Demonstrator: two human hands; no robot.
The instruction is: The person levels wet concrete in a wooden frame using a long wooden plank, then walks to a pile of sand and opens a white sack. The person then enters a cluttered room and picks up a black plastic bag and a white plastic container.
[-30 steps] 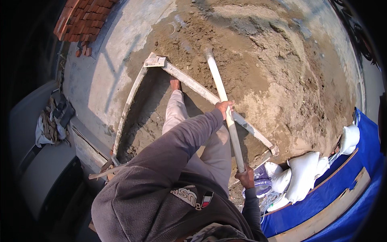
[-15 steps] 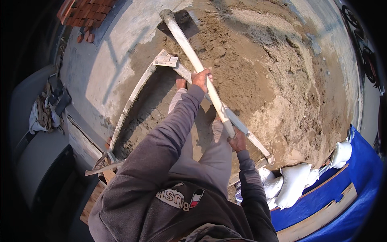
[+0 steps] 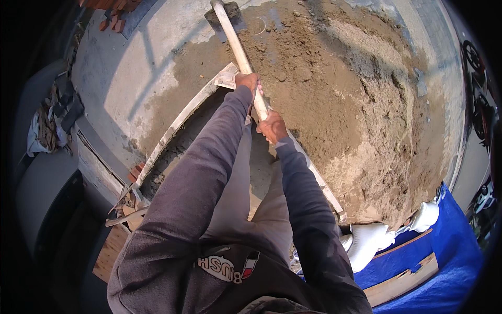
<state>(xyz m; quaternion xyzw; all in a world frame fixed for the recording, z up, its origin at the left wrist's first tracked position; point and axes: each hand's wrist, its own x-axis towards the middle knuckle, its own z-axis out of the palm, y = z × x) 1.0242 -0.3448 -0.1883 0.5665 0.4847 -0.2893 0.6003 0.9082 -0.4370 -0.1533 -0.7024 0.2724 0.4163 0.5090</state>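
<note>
My hands hold a hoe with a pale wooden handle (image 3: 235, 41), reaching away from me toward the far side. Its broad dark blade (image 3: 215, 20) is at the far end, over the edge of the damp sandy soil (image 3: 298, 65). Fingers of my left hand (image 3: 249, 83) wrap the middle of the handle. Closer to me, my right hand (image 3: 272, 128) grips the handle near its lower end. Below my arms, a wooden frame (image 3: 175, 126) of boards stands around my legs, and its far corner lies beside my left hand.
Loose soil and sand (image 3: 376, 146) spread to the right. White sacks (image 3: 366, 243) and a blue tarp (image 3: 455, 230) with a wooden plank (image 3: 405, 282) are at the near right. Red bricks (image 3: 112, 21) lie at the far left. Motorcycles (image 3: 473, 104) stand along the right rim.
The hoe has swung up and away to the far left. My right hand has moved forward and left, closer to my left hand. Both still grip the handle.
</note>
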